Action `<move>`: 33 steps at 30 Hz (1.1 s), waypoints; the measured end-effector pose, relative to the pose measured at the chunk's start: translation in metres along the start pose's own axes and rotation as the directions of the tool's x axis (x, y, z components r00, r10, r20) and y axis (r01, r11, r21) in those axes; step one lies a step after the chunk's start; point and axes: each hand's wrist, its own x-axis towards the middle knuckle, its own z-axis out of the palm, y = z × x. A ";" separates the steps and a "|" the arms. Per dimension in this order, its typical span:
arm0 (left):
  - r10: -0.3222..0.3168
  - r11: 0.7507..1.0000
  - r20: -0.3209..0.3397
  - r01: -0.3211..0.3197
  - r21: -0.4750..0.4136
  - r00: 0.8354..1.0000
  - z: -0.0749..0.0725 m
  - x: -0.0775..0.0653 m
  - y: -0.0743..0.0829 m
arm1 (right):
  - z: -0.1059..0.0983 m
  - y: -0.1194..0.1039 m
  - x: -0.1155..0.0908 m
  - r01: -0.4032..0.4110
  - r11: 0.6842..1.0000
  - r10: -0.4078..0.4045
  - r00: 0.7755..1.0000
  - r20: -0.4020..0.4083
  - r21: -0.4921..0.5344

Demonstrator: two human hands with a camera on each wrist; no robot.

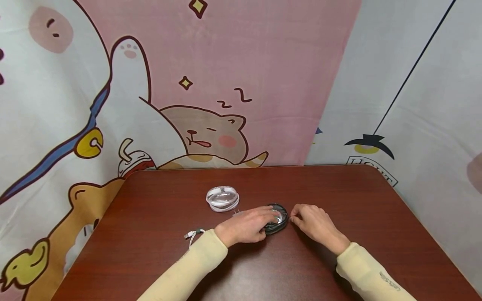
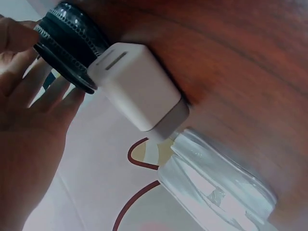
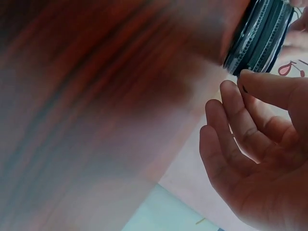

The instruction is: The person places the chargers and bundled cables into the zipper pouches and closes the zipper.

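My left hand (image 1: 250,223) grips a dark round cable coil (image 1: 278,228) on the table, its fingers over the top. In the left wrist view the coil (image 2: 77,36) shows ridged, braided-looking bands, with the thumb on one side and fingers on the other. Close to the coil's right edge is my right hand (image 1: 314,223). In the right wrist view its thumb and index finger (image 3: 272,86) pinch a small dark bit at the edge of the coil (image 3: 262,36), while the other fingers curl loosely. What that bit is, I cannot tell.
Beyond my left hand sits a white coil in a clear round shape (image 1: 222,200). A white charger block (image 2: 139,91) lies between the two coils. A white cable with a USB plug (image 1: 190,235) lies left of my left wrist. Behind the brown table (image 1: 158,200) hangs a printed cloth.
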 end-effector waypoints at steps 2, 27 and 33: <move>-0.013 1.000 -0.036 0.013 0.010 0.999 0.002 0.000 0.000 | -0.001 -0.003 0.000 0.009 1.000 -0.009 1.000 -0.009 0.002; -0.030 0.988 -0.087 0.043 0.146 0.996 0.003 0.007 0.008 | -0.004 -0.003 -0.007 0.013 1.000 -0.014 0.999 0.048 0.016; 0.012 0.988 -0.059 -0.002 0.155 0.998 0.003 0.008 0.006 | -0.001 0.000 -0.006 -0.004 1.000 0.004 0.999 0.039 -0.006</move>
